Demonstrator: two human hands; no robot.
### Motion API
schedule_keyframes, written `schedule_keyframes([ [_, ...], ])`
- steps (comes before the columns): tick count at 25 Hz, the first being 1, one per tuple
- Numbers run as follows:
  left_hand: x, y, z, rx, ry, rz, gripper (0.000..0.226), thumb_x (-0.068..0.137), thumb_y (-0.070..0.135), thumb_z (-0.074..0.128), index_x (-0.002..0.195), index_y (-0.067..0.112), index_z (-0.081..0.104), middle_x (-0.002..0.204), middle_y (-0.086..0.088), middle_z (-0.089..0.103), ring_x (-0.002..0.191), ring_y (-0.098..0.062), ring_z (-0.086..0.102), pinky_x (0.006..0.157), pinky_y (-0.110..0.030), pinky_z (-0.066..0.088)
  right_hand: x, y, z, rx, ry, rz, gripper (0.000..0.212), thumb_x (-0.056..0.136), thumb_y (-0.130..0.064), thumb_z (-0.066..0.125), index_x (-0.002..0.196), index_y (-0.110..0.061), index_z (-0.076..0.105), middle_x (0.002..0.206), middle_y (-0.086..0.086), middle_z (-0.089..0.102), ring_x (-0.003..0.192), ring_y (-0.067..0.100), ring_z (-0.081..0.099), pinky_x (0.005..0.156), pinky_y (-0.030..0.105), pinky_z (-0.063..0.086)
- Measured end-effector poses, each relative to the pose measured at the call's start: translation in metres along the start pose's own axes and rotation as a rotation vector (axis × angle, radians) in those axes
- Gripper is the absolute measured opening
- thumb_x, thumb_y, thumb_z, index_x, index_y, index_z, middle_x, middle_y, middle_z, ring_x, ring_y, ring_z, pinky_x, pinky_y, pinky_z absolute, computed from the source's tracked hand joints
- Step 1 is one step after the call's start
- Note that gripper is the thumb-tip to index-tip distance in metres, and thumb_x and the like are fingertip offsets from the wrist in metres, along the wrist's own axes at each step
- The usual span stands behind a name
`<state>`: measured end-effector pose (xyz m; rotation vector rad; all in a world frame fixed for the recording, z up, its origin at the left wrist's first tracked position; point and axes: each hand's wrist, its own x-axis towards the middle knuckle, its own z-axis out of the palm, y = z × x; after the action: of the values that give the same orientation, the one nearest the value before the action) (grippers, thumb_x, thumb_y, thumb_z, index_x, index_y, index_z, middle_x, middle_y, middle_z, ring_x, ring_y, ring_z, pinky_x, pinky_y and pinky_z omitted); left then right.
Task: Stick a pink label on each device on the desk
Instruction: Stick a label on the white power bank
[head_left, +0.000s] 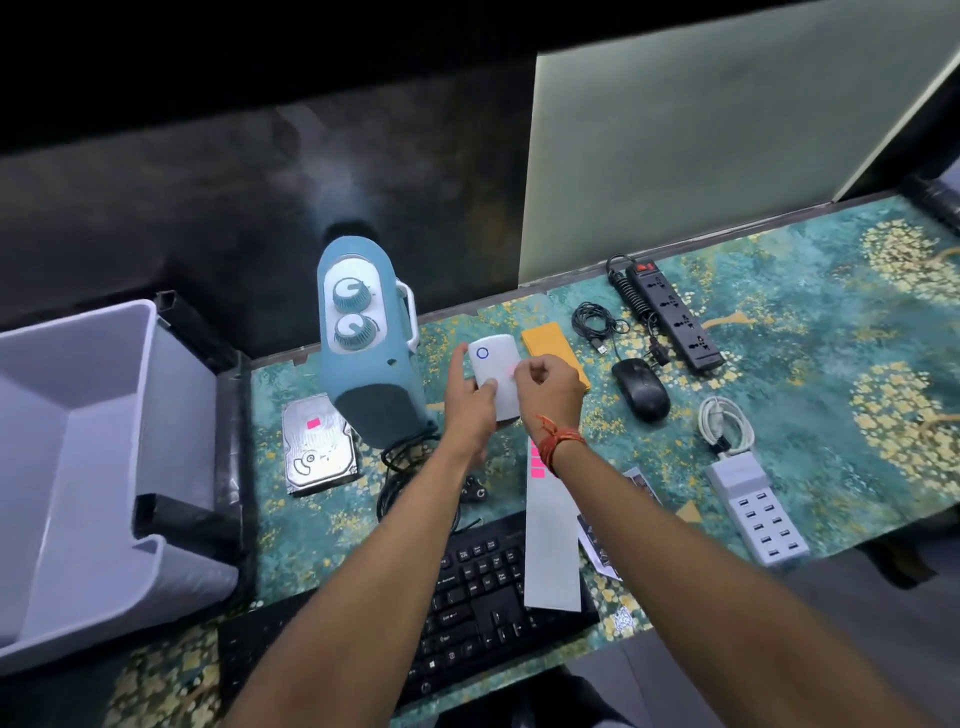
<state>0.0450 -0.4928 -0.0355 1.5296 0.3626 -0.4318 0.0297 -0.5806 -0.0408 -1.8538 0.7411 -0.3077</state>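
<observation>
Left hand (470, 410): centre of frame, index finger stretched up along the left edge of the white device, thumb laid on its face, steadying it; not closed around it.
Right hand (545, 392): just right of the left hand, fingertips pinched together over the right side of the white device, on a faint pink label (510, 371); label blurred, whether fully stuck down could not be told.
White device (493, 379): small rounded white box with a blue ring near its top, lying on the desk mat (779, 395) at centre, partly covered by both hands.
Right wrist: wrapped with a red thread band (558, 441).
Label sheet (551, 540): long pale strip below centre, resting over the keyboard's upper right, a few pink labels left at its top end beside the right wrist.
Hard drive (318, 452): left of centre, flat on the mat, a pink label (313, 423) on its top face.
Blue heater (363, 338): upright just left of the white device, two dials on top.
Orange pad (553, 345): just right of the white device, partly behind the right hand.
Black mouse (640, 388): right of centre.
Black power strip (675, 317): upper right, lying diagonally.
White USB charging hub (756, 506): lower right.
Black keyboard (467, 597): bottom centre, under the forearms.
Grey bin (78, 467): left edge of frame.
</observation>
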Motion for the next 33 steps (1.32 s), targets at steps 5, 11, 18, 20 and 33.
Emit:
schedule_keyframes([
  [5, -0.021, -0.012, 0.011, -0.028, 0.022, 0.049, 0.066, 0.094, -0.004, 0.045, 0.142, 0.04, 0.031, 0.123, -0.016, 0.062, 0.103, -0.034, 0.066, 0.08, -0.05, 0.059, -0.016, 0.0, -0.009, -0.091, 0.081, -0.082, 0.015, 0.088, -0.014, 0.058, 0.076, -0.006, 0.064, 0.071, 0.009, 0.067, 0.065, 0.026, 0.056, 0.059, 0.028, 0.04],
  [11, -0.03, -0.014, 0.02, -0.115, -0.008, 0.037, 0.06, 0.093, -0.002, 0.053, 0.135, 0.037, 0.036, 0.114, -0.016, 0.064, 0.088, -0.027, 0.067, 0.066, -0.044, 0.058, -0.018, 0.008, -0.014, -0.205, 0.065, -0.192, 0.014, 0.084, -0.014, 0.061, 0.083, -0.004, 0.071, 0.084, 0.015, 0.072, 0.075, 0.033, 0.064, 0.066, 0.033, 0.049],
  [18, -0.028, -0.016, 0.013, -0.216, -0.042, -0.022, 0.058, 0.095, 0.005, 0.058, 0.137, 0.038, 0.036, 0.117, -0.013, 0.068, 0.088, -0.025, 0.07, 0.064, -0.042, 0.06, -0.029, 0.013, -0.02, -0.049, -0.029, -0.213, 0.013, 0.084, -0.016, 0.069, 0.087, -0.005, 0.075, 0.106, 0.012, 0.071, 0.096, 0.022, 0.065, 0.081, 0.021, 0.046],
  [20, -0.026, -0.015, 0.012, -0.23, -0.049, -0.045, 0.06, 0.095, 0.0, 0.056, 0.136, 0.039, 0.037, 0.117, -0.012, 0.068, 0.097, -0.031, 0.069, 0.075, -0.053, 0.059, -0.026, 0.017, -0.021, 0.058, -0.018, -0.096, 0.016, 0.085, -0.023, 0.07, 0.086, -0.008, 0.074, 0.107, 0.009, 0.071, 0.096, 0.018, 0.064, 0.082, 0.023, 0.049],
  [33, -0.026, -0.009, 0.016, -0.289, -0.162, -0.053, 0.058, 0.096, -0.002, 0.052, 0.138, 0.036, 0.039, 0.113, -0.006, 0.07, 0.106, -0.038, 0.066, 0.067, -0.045, 0.06, -0.004, 0.022, -0.032, 0.376, -0.147, 0.123, 0.031, 0.076, -0.026, 0.08, 0.098, -0.021, 0.059, 0.097, 0.012, 0.068, 0.077, 0.02, 0.067, 0.064, 0.034, 0.058],
])
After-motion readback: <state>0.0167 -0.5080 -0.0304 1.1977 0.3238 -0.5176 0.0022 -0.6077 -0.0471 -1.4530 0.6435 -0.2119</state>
